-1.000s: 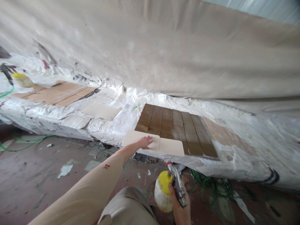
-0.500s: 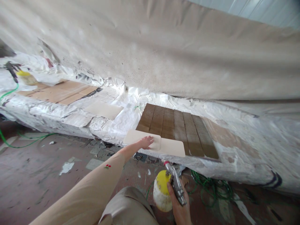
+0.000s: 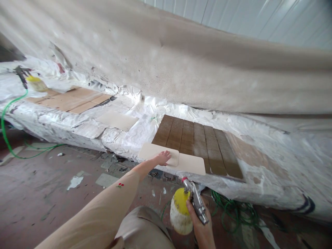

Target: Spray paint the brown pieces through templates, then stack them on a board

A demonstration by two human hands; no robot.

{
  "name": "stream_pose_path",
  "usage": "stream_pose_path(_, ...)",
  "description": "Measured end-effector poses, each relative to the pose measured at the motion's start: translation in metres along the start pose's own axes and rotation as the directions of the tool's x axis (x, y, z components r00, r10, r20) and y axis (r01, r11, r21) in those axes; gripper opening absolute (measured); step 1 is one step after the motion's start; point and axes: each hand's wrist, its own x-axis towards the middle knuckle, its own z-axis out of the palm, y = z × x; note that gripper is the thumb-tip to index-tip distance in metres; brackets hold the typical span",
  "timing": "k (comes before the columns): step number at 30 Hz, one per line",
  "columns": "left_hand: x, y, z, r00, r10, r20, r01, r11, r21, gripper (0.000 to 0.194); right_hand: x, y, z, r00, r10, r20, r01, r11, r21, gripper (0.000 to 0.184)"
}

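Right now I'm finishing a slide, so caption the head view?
Left hand resting on a pale card beside brown strips, right hand holding a spray gun.

White plastic sheeting (image 3: 275,188) carries a tan stain and, near the tabletop's front right edge, curved dark stripes. The slatted panel (image 3: 186,138) is brown with darker lines and grey mottling; the front-edge boards (image 3: 192,164) are cream. The spray gun (image 3: 197,204) is silver, red-tipped; its white cup (image 3: 181,220) is yellow-lidded. Red cherries pattern the beige sleeve (image 3: 103,207).
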Motion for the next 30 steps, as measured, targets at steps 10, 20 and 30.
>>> stream_pose_path(10, -0.001, 0.015, -0.003, 0.996, -0.089, 0.000, 0.089, 0.996, -0.005, 0.073, 0.013, -0.004, -0.006, 0.998, -0.040, 0.045, 0.045, 0.993, -0.106, 0.032)
stream_pose_path(20, -0.002, 0.019, 0.003, 0.993, -0.114, -0.033, 0.114, 0.993, -0.009, 0.076, 0.017, -0.005, -0.009, 0.994, -0.028, 0.109, 0.046, 0.985, -0.168, 0.032)
stream_pose_path(30, -0.002, 0.019, 0.007, 0.991, -0.120, -0.051, 0.119, 0.993, -0.007, 0.076, 0.022, -0.009, -0.006, 0.983, -0.022, 0.185, 0.052, 0.986, -0.160, 0.028)
